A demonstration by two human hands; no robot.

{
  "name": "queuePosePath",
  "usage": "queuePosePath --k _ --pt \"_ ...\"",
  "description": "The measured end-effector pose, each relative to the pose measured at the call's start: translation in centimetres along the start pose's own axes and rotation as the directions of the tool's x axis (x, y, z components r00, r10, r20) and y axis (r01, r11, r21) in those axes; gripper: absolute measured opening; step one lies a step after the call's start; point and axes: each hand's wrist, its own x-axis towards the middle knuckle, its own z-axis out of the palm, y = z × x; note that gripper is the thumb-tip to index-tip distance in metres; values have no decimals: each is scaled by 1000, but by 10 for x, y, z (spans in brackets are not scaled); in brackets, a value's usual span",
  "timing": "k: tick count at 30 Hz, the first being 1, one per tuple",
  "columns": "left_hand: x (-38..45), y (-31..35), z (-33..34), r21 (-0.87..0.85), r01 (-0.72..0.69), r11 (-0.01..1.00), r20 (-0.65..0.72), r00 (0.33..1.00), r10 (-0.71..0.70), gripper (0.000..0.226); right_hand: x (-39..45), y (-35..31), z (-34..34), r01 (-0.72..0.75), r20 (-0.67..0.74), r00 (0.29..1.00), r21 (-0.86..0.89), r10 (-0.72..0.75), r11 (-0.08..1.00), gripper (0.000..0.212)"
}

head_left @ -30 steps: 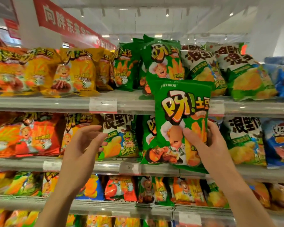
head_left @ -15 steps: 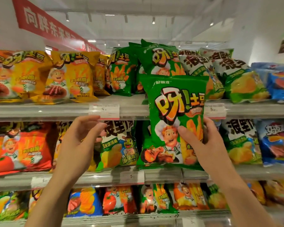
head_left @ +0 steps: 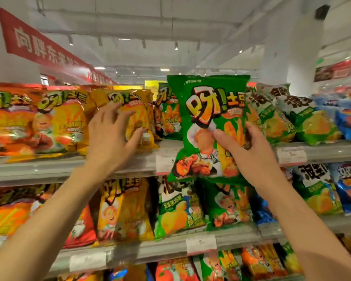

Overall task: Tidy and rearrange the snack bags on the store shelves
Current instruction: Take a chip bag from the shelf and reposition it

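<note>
Green foil, printed with bold orange-and-white characters and a cartoon chef, is filling the middle of the view: the green snack bag (head_left: 208, 126) is being held upright in front of the top shelf (head_left: 49, 169), its lower edge overlapping the price tag (head_left: 164, 163) on the shelf lip. The right hand (head_left: 249, 153) is gripping the bag from its 4 o'clock side — thumb lying across the printed front, fingers curled round the right edge and behind. The left hand (head_left: 109, 138), at 9 o'clock from the held bag and well apart from the right hand, is lying with fingers spread and nearly straight on the front of a yellow snack bag (head_left: 137, 116) standing on the top shelf; it appears to be pressing rather than grasping, though motion blur is softening the fingertips. Orange bags (head_left: 14, 122) are crowding the shelf at 9 o'clock of the yellow one. More green bags (head_left: 166, 114) are standing just behind the held bag, and green-and-white bags (head_left: 304, 118) are leaning at its 3 o'clock, with blue bags (head_left: 349, 118) beyond them at the frame edge. On the middle shelf (head_left: 150, 246), at 6 o'clock from the held bag, yellow, green-and-white and green bags are standing side by side. A red banner (head_left: 41, 47) with white characters is hanging at 10 o'clock — above the top row.
</note>
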Motion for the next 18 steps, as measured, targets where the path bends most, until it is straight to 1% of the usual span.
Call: queuePosePath --k 2,3,4,6,7,10,14,18 --pt "8 -11 9 36 -3 999 70 998 0 65 19 -14 16 24 -11 1000 -20 -25 1000 35" --pt "9 -15 12 26 7 1000 94 996 -9 68 28 -20 23 36 -8 999 -37 -36 999 39" --pt "9 -18 15 18 12 1000 102 995 -13 69 39 -24 30 53 3 999 -45 -53 998 50" --pt "7 -20 18 19 2 1000 91 996 -4 69 57 -32 43 101 9 995 -56 -101 993 86" --pt "6 -20 19 21 -1 1000 86 996 -1 69 66 -34 49 107 12 994 -66 -106 992 94" --pt "4 -18 18 29 6 1000 85 996 -8 68 90 -33 64 98 30 995 -59 -97 993 98" --pt "2 -17 18 41 -4 999 69 998 1 66 107 -22 73 53 83 996 -99 -45 994 100" --pt "2 -18 21 70 -2 998 52 999 -2 65 108 -9 73 47 187 982 -235 -3 971 101"
